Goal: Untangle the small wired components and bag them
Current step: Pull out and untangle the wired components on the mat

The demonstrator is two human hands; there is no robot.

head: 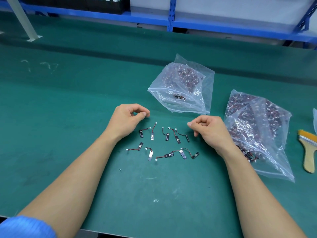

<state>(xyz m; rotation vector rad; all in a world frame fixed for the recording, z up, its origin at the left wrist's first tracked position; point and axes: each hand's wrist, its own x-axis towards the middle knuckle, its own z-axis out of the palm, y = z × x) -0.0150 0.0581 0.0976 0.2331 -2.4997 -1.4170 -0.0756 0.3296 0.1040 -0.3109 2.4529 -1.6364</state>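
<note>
Both hands are loosely curled and I see nothing held in either. On the left hand (127, 117) thumb and forefinger tips nearly meet; the right hand (208, 130) has its fingers tucked under. The spread of wired components (167, 136) lies in two rough rows on the green mat (68, 117). Both hands hover at the spread's far edge, left hand just off its far-left corner, right hand just off its far-right corner, neither touching a piece. Step, as I judge it: untangling of this batch looks about finished and bagging comes next. One check first: the two pieces at the spread's near-right end may be joined by one wire, I can't tell. Next move calls for gathering these tiny boards with fine pinches or a sweep, without re-crossing the leads. Then they go into the clear zip bag (181, 103) lying just beyond the spread, which already has a few loose pieces in it. A fuller bag (257, 126) sits right of the spread, with a tangled clump (247, 155) at its mouth, probably the supply. A brush (308, 152) lies farther right, untouched.
</note>
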